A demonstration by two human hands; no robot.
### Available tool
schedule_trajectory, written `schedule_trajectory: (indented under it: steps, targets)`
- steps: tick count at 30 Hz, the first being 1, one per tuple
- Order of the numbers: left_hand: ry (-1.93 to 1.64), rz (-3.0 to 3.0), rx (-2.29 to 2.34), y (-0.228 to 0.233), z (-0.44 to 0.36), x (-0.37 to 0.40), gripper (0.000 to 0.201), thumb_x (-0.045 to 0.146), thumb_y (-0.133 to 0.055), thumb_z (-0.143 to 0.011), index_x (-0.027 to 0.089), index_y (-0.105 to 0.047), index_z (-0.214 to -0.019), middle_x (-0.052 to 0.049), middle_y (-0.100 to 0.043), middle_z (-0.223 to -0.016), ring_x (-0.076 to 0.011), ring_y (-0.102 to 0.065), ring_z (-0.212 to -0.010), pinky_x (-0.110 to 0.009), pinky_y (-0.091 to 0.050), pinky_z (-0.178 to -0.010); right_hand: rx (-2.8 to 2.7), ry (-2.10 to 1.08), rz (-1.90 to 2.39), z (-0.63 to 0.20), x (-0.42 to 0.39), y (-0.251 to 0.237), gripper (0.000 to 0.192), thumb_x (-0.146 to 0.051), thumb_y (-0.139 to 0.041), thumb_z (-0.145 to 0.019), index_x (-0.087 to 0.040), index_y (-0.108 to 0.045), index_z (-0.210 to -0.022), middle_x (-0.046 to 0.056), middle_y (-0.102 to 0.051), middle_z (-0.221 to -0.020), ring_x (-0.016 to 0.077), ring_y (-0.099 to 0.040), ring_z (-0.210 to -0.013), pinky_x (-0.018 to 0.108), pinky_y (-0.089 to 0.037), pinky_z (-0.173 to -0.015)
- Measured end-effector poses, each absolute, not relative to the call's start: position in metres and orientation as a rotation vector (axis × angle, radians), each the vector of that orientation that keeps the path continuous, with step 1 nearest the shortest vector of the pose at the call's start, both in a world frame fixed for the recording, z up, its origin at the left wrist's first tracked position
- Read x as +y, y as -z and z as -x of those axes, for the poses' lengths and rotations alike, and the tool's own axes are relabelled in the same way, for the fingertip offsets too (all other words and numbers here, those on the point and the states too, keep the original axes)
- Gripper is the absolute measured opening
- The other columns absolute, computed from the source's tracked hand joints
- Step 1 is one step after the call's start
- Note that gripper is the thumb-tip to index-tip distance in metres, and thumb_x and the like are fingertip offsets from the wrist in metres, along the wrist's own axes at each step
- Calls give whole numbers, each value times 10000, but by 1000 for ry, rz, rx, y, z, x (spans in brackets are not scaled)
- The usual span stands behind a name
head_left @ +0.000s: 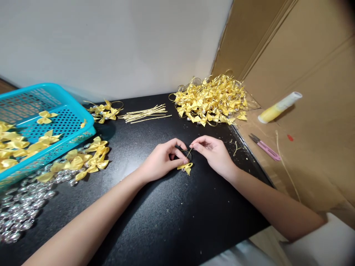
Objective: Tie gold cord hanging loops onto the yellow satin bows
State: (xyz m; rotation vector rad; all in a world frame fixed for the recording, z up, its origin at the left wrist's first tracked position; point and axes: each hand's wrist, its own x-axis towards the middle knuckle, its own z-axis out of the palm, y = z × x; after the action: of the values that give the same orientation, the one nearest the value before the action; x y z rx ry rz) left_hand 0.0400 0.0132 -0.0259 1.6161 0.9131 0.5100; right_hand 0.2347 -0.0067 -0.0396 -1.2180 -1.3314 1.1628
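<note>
Near the middle of the black table, my left hand [164,158] pinches a small yellow ribbon bow [188,168] with a loop of gold cord [190,154] rising from it. A bit of silver shows under the bow. My right hand [212,152] is closed, thumb against forefinger, on the upper part of that cord, just right of my left fingers. The exact cord end is hidden by the fingertips. Beyond my hands lie straight pieces of gold cord [148,113]. A large heap of yellow bows with cord loops [212,99] stands at the back right.
At left, a turquoise basket [90,130] holds yellow bows. Silver bells or beads [24,207] and loose bows [95,160] lie before it. Pink-handled snips [267,149], a yellow-white roll [280,107] and a long cord [287,170] rest on cardboard at right.
</note>
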Motion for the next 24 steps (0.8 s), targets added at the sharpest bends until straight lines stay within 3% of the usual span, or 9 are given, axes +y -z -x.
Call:
schedule_trajectory:
  steps: [7,17,24]
  targets:
    - [-481,-1596,832,23,-37,17,286,287,-619,-860,164,-509,-1094,-75,-744,-893,-162,-673,-781,-285,-502,-701,-1259,-1336,1152,-233,-8,38,171,-354,-660,-824,-187,-624,-814,26,-727,-815,103,-656,-610,232,-479,-544]
    - [-439,-1604,777,22,-35,21,270,232,-646,-819,173,-541,-1060,-27,-696,-843,-138,-633,-740,-276,-483,-718,-1278,-1401,1140,-232,-8,35,194,-373,-679,-810,-189,-615,-812,6,-701,-746,114,-671,-634,255,-528,-595]
    - [-512,-1786,851,21,-37,21,258,127,-655,-750,184,-547,-978,-10,-660,-915,-98,-504,-674,-233,-397,-619,-1232,-1403,1120,-231,-8,38,200,-371,-688,-807,-185,-617,-803,12,-720,-755,111,-673,-620,250,-527,-581]
